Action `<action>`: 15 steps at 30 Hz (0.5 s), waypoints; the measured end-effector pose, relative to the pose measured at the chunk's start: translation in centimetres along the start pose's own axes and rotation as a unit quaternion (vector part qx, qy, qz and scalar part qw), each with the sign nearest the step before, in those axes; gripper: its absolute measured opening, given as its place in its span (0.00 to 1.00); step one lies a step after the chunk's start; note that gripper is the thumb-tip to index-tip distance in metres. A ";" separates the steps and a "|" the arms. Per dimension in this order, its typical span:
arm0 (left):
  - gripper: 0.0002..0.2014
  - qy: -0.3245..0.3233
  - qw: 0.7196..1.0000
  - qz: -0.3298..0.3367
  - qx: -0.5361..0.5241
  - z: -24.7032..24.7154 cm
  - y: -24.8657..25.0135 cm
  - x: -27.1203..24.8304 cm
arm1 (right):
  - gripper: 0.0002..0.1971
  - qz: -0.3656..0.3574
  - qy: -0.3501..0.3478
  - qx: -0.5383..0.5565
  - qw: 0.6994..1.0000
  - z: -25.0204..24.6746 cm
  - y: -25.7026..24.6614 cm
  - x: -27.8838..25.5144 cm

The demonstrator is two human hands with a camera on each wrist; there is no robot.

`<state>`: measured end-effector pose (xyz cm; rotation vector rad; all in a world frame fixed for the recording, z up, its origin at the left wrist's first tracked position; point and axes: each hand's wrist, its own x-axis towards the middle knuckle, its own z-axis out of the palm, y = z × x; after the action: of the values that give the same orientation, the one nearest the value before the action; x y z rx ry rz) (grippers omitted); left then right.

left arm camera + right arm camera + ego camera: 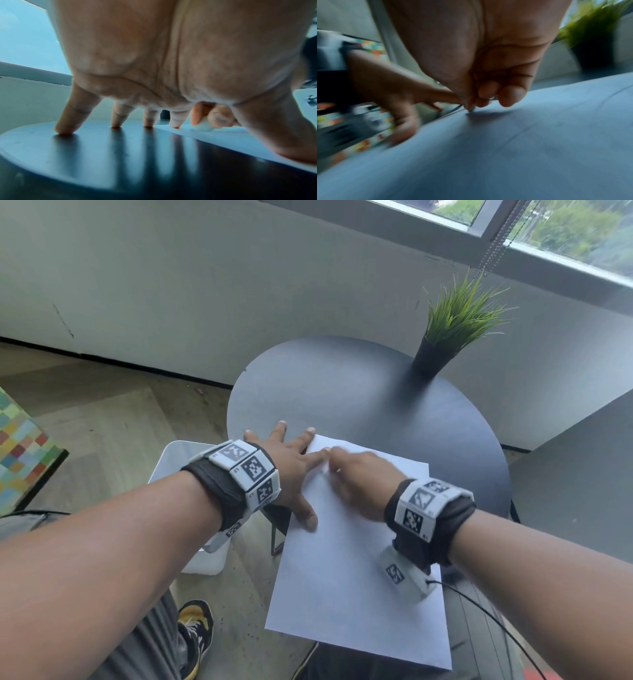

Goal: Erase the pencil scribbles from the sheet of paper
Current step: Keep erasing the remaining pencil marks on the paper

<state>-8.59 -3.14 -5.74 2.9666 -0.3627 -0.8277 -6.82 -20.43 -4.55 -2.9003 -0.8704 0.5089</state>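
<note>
While the left hand lies flat with fingers spread — index and thumb on the sheet of paper, the other fingertips on the round dark table — the right hand is curled, pinching a small white eraser against the sheet's far left corner. Right hand is blurred. Scribbles not discernible. Sheet overhangs the table's near edge; potted plant stands at the far side.

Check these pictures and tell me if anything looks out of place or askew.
The sheet of paper hangs well past the near edge of the round table, so its near part has nothing under it. The left hand presses its far corner flat while the right hand rubs there with a white eraser. Nothing looks spilled or damaged.
</note>
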 end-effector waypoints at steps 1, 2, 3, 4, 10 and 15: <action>0.65 -0.001 1.000 0.002 -0.001 0.0 0.0 0.0 | 0.14 -0.058 -0.030 0.000 0.998 0.6 -0.8 -0.7; 0.64 -0.002 1.000 0.004 -0.001 0.0 -0.1 0.0 | 0.13 -0.094 -0.046 0.001 0.995 0.9 -1.0 -1.2; 0.64 -0.002 1.000 0.004 0.001 0.0 0.0 0.0 | 0.11 -0.092 -0.043 0.012 0.995 0.7 -0.6 -1.0; 0.64 -0.002 1.000 0.004 0.002 0.0 0.0 0.0 | 0.11 -0.055 -0.023 0.027 0.998 0.2 0.3 -0.4; 0.65 -0.004 1.000 0.000 0.003 -0.1 0.1 0.0 | 0.10 -0.059 -0.009 -0.019 0.998 -0.1 0.7 -0.7; 0.66 -0.005 1.000 -0.005 0.007 -0.1 0.3 0.1 | 0.10 -0.038 -0.009 -0.008 0.999 -0.4 1.9 -0.1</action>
<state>-8.52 -3.46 -5.73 2.9818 -0.3555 -0.8448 -5.75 -22.05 -4.46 -2.8690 -0.9865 0.5242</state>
